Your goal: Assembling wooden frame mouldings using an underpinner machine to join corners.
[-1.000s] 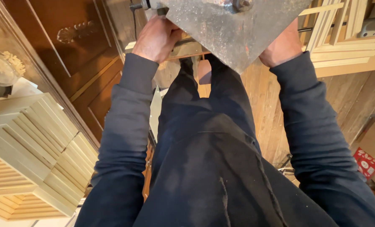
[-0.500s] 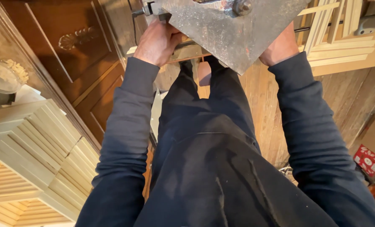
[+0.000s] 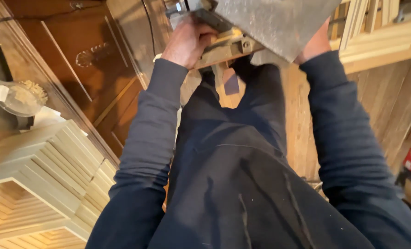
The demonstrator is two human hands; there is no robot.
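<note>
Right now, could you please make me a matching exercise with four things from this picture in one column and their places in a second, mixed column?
Things:
1. left hand
2. right hand
3. stack of pale wooden slats
4. dark carved wooden door

Places:
A. lower left of the picture
B. partly hidden under the grey metal plate, upper right
C. gripping the wooden piece at the plate's left edge
D. upper left, behind the left sleeve

Pairs: 1-C, 2-B, 3-A, 4-D
</note>
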